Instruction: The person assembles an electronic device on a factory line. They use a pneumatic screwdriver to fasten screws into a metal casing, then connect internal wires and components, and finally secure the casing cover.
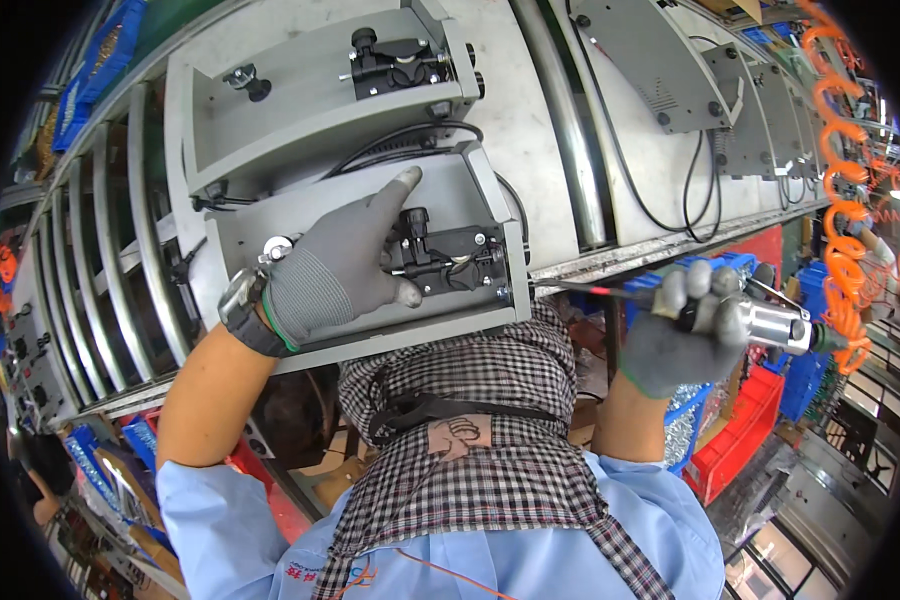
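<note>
My left hand [342, 262], in a grey glove, lies flat on the inner panel of a grey metal housing [270, 215], fingers spread. Its thumb rests beside a black wire-feed mechanism [448, 260] bolted inside the housing. My right hand [685, 330], also gloved, is shut on a silver pneumatic screwdriver [775, 325]. The tool's long bit [595, 290] points left toward the housing's lower right corner, close to the mechanism. A wristwatch [238, 296] sits on my left wrist.
A second grey housing [300, 95] with the same black mechanism stands just behind on the roller conveyor [140, 260]. More grey units [660, 70] line the belt to the right. An orange coiled air hose [838, 190] hangs at right. Red and blue bins [745, 440] stand below.
</note>
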Action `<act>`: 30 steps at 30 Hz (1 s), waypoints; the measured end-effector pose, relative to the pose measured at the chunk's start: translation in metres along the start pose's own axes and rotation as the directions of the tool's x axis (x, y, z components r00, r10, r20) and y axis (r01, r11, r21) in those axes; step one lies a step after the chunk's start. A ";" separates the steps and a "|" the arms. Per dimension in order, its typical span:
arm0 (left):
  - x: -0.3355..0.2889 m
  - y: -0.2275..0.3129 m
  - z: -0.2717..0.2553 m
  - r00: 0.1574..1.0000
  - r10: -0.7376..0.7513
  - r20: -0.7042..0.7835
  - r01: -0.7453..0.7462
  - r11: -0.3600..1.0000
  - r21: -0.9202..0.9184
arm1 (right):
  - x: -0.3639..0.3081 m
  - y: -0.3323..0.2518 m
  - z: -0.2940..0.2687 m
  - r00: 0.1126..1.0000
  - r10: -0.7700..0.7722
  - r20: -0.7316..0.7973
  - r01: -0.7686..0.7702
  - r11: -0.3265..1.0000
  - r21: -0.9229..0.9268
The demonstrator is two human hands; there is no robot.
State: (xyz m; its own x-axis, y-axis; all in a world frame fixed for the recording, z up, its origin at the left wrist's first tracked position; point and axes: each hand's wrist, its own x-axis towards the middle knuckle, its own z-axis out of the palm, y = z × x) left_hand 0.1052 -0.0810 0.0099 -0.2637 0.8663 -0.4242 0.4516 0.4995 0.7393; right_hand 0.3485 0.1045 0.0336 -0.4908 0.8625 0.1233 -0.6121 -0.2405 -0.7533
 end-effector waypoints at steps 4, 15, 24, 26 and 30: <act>-0.002 -0.017 0.008 0.970 0.224 -0.090 -0.207 0.964 0.167 | -0.029 0.024 0.040 0.973 0.011 0.229 0.041 0.974 -0.222; 0.003 -0.010 0.011 0.990 0.089 -0.105 -0.061 0.967 0.248 | -0.024 0.040 0.045 0.940 -0.060 0.336 0.204 0.888 -0.413; -0.004 -0.007 0.006 0.997 0.050 -0.057 -0.031 0.952 0.305 | 0.011 0.059 0.053 0.670 -0.105 0.735 0.267 0.958 -0.107; -0.007 -0.003 0.004 0.998 0.058 -0.039 -0.043 0.954 0.298 | 0.008 0.052 0.049 0.630 -0.085 0.772 0.268 0.957 -0.114; -0.008 -0.002 0.005 0.996 0.086 -0.036 -0.070 0.947 0.313 | 0.008 0.055 0.056 0.639 -0.094 0.763 0.248 0.965 -0.089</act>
State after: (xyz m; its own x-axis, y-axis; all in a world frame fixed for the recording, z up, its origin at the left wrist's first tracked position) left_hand 0.1105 -0.0887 0.0095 -0.2543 0.9053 -0.3402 0.7130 0.4131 0.5665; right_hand 0.2761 0.0726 0.0295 -0.7296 0.2342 0.6426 -0.6569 0.0216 -0.7537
